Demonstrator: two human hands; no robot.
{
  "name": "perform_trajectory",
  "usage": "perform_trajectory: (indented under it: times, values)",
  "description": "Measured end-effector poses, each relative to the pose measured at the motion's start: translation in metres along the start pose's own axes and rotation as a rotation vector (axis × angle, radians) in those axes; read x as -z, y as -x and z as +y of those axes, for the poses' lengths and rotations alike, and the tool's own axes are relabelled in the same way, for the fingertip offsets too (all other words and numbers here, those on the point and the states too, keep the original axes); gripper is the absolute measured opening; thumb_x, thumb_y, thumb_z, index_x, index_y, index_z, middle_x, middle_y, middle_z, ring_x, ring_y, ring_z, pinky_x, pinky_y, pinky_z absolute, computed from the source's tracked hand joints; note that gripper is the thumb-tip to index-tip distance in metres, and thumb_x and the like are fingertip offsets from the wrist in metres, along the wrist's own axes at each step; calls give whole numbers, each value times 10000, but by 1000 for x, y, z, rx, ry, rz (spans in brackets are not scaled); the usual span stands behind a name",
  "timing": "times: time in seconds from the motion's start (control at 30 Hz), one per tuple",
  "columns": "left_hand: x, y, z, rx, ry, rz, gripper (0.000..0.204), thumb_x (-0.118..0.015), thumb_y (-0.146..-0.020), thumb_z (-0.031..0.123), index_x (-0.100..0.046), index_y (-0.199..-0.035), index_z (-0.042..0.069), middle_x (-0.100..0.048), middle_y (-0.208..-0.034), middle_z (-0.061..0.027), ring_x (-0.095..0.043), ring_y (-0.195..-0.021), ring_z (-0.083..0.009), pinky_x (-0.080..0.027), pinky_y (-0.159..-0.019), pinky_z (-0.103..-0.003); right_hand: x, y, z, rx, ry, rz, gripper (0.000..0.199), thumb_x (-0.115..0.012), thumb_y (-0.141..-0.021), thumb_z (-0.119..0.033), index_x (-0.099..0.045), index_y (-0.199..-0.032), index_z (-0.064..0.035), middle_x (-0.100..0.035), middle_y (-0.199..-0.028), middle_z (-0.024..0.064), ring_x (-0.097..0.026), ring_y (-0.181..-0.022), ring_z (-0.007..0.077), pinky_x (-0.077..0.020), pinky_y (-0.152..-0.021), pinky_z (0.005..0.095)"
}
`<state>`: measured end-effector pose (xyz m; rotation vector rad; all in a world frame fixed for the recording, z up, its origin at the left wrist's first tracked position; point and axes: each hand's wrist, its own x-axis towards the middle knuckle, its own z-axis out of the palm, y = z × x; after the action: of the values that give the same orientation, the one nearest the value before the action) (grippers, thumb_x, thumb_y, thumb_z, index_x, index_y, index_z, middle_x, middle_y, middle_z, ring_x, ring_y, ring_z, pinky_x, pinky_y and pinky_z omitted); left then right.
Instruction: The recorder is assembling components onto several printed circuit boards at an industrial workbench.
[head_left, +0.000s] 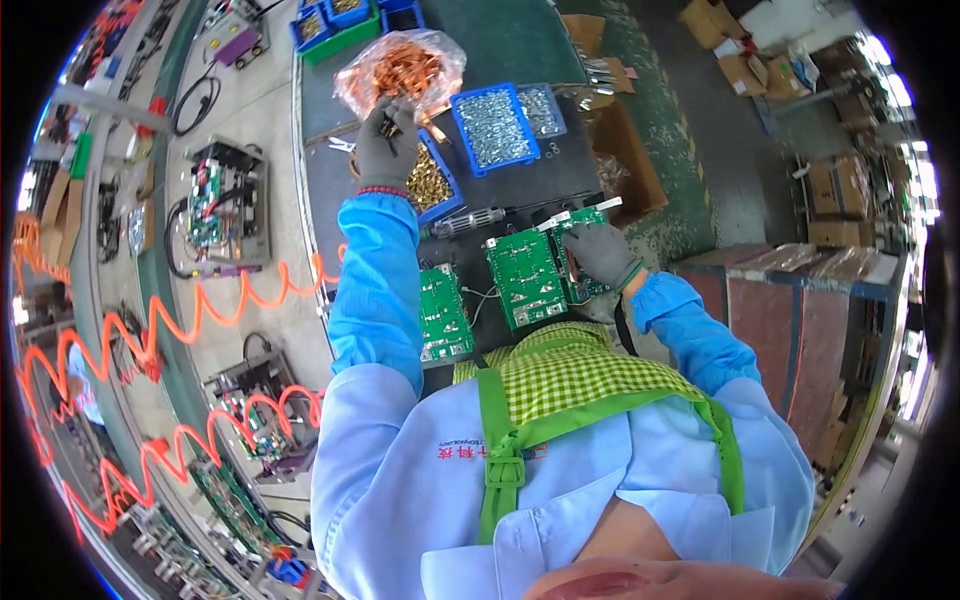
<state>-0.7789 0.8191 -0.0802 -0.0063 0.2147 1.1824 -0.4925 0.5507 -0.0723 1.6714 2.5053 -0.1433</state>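
My left hand, in a grey glove, reaches out at the near edge of a clear plastic bag of copper-coloured metal strips. Its fingers are curled together; whatever they may hold is too small to make out. Below that hand, partly covered by it, lies a blue bin of brass-coloured fasteners. My right hand, also gloved, grips the right side of a green circuit board assembly close to my apron. Another green circuit board lies to its left, with a thin white cable between them.
A screwdriver lies across the dark bench. Beyond it stand a blue bin of silver screws and a smaller clear container. An open cardboard box is at the right. Orange coiled hoses hang at the left.
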Motion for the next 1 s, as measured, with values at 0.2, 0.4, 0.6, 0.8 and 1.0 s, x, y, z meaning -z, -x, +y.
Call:
perform_trajectory:
  times: [0.2, 0.4, 0.6, 0.8, 1.0]
  values:
    - [-41, 73, -5, -13, -86, 38, 175, -517, -917, 84, -542, -1059, -15, -568, -847, -87, -588, -814, -215, -544, -645, -251, -5, 10, 8, -23, -80, 132, 261, -570, -779, -190, -568, -1035, -142, -587, -973, 85, -599, -739, 280, -486, -633, 402]
    - [-35, 172, -8, -55, -254, -58, 244, -479, -950, 145, -529, -1172, 57, -612, -988, -79, -584, -798, -155, -506, -611, -220, 11, 28, 23, 15, -271, 325, 235, -592, -801, -240, -566, -1003, -125, -584, -921, 109, -591, -734, 311, -484, -639, 431]
    - [-11, 293, -59, -216, -278, 104, 166, -544, -922, 180, -552, -1035, 59, -612, -908, -28, -511, -631, -69, -408, -519, -159, -15, 42, 1, -106, -455, -173, 362, -581, -811, -438, -612, -801, -77, -595, -774, 143, -591, -741, 329, -464, -655, 449]
    - [14, 400, -108, -370, -345, 467, 177, -575, -873, 79, -517, -1040, 77, -591, -948, -23, -506, -642, -40, -370, -472, -110, -29, 36, -19, -221, -427, -52, 383, -590, -797, -454, -617, -759, -75, -616, -731, 147, -598, -731, 337, -452, -649, 466]
    - [63, 465, -117, -569, -353, 760, 186, -559, -902, 120, -518, -1078, 76, -581, -890, -21, -501, -597, -39, -410, -459, -124, -35, 46, -9, -182, -365, -19, 344, -613, -754, -393, -593, -747, -49, -609, -737, 166, -595, -731, 360, -450, -638, 480]
